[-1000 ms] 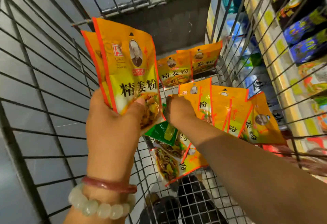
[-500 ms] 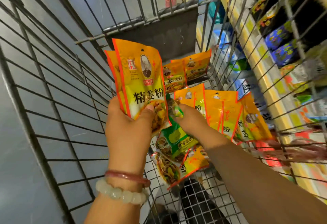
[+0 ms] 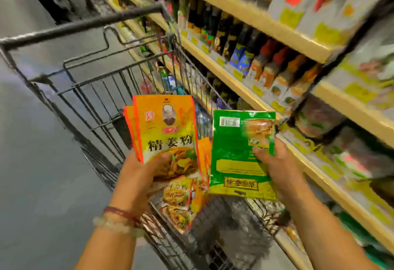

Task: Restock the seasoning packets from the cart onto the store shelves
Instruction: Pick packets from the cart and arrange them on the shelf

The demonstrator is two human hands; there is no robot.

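Head view: both hands raised above the cart [image 3: 89, 82].
Left hand [image 3: 138, 176]: grips orange packets [image 3: 166, 133], upright.
Right hand [image 3: 277, 167]: pinches green packet [image 3: 234, 154]; shelves [image 3: 245, 86] just beyond it.

A wire cart [image 3: 102, 82] stands on the grey floor [image 3: 32, 163], orange packets [image 3: 181, 203] lying inside; beside it, wooden shelves [image 3: 234, 82] carry rows of bottles [image 3: 264, 65] (blurred).

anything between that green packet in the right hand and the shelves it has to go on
Nothing visible does. The right hand holds the green packet up above the cart, and the shelves lie open to its right. The cart's wire side sits lower, not across the path.
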